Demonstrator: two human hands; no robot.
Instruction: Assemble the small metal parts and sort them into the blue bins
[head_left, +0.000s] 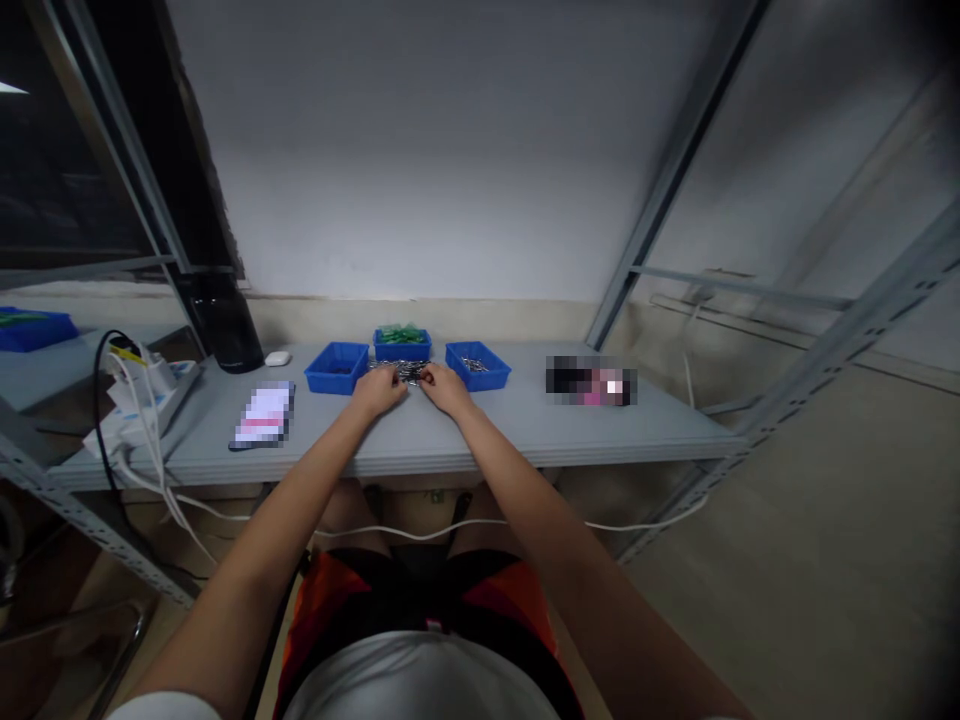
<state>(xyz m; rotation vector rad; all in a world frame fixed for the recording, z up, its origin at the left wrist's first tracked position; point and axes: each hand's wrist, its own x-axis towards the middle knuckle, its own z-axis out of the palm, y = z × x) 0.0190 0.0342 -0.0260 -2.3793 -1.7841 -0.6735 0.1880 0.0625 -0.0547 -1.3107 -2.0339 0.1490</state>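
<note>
The pile of small metal parts (pixel 409 369) lies on the grey tabletop (pixel 420 435), its long axis left to right; single pieces are too small to orient or count. The left hand (pixel 381 389) and right hand (pixel 444 387) partly hide it, fingers curled at its near edge, grip indeterminable. Three blue bins flank and back it: left bin (pixel 337 380), rear bin (pixel 403 352), right bin (pixel 487 380).

Small, slender metal pieces (pixel 403 368), silvery and dark, lie in a loose, jumbled pile at the fingertips of the left hand (pixel 381 389) and right hand (pixel 444 388), reaching just beyond them. Their exact type is too small to tell.
</note>
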